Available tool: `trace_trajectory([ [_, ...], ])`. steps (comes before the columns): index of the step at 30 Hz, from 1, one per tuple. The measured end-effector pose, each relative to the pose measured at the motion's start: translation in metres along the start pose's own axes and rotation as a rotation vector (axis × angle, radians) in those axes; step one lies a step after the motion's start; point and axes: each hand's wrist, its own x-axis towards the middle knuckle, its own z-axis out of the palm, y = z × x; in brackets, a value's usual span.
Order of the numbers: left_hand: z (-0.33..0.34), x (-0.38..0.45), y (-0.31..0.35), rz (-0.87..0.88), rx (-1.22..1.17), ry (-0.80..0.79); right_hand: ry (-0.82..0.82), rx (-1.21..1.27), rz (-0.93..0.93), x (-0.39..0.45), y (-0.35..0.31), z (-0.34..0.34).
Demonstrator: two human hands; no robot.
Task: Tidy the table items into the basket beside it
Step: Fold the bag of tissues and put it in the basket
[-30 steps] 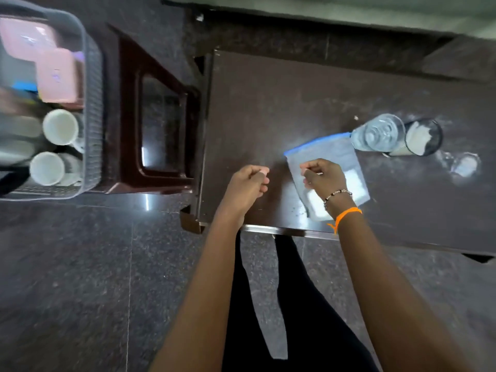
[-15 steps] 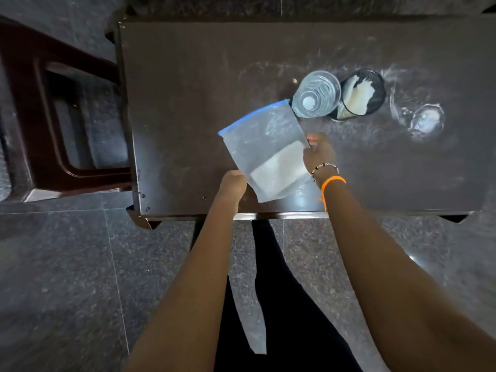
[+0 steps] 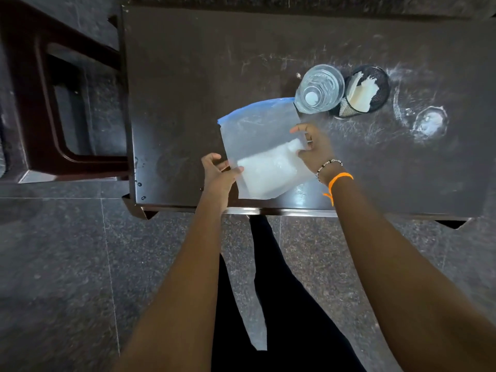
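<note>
A clear zip bag (image 3: 257, 135) with a blue seal strip and white powder in its lower half is held over the dark table (image 3: 193, 76) near the front edge. My left hand (image 3: 218, 171) pinches the bag's lower left edge. My right hand (image 3: 314, 150) grips its right edge. Behind the bag stand a clear plastic bottle (image 3: 319, 92) and a black mesh cup (image 3: 366, 89) with white paper inside. The basket is out of view.
A dark red plastic stool (image 3: 32, 103) stands left of the table. A patch of spilled white powder (image 3: 429, 122) and smears lie at the table's right. Grey tiled floor (image 3: 67, 264) and my dark-clothed legs are below.
The bag lay flat on the table under my right hand; both hands have since lifted it by its edges. The view swung right, and the basket left the frame.
</note>
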Motion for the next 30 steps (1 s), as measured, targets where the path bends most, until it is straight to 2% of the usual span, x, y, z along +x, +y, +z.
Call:
trace_trajectory([
  [2, -0.015, -0.008, 0.007, 0.1, -0.024, -0.053, -0.053, 0.013, -0.031, -0.005, -0.012, 0.003],
  [5, -0.042, -0.018, 0.019, 0.274, 0.087, -0.097, -0.118, 0.029, -0.04, -0.011, -0.033, 0.011],
  [8, -0.072, -0.027, 0.033, 0.353, 0.22, -0.02, -0.104, 0.031, -0.07, -0.015, -0.057, 0.025],
  [14, -0.139, -0.029, 0.054, 0.372, 0.419, 0.221, -0.129, -0.033, -0.192, -0.016, -0.112, 0.063],
  [16, -0.156, -0.031, 0.06, 0.357, 0.261, 0.251, -0.151, 0.033, -0.152, -0.013, -0.13, 0.077],
  [19, -0.188, -0.037, 0.07, 0.36, -0.036, 0.132, -0.171, 0.128, -0.091, -0.015, -0.166, 0.112],
  [21, -0.207, -0.04, 0.079, 0.376, -0.132, 0.125, -0.174, 0.108, -0.097, -0.016, -0.189, 0.136],
  [23, -0.225, -0.042, 0.093, 0.403, -0.112, 0.246, -0.271, 0.119, -0.081, -0.021, -0.212, 0.156],
  [25, -0.249, -0.042, 0.107, 0.385, -0.079, 0.397, -0.435, 0.199, -0.045, -0.027, -0.233, 0.174],
  [27, -0.272, -0.043, 0.123, 0.35, -0.142, 0.468, -0.514, 0.314, -0.045, -0.028, -0.253, 0.187],
  [30, -0.315, -0.046, 0.15, 0.357, -0.511, 0.325, -0.432, 0.499, -0.094, -0.028, -0.297, 0.215],
])
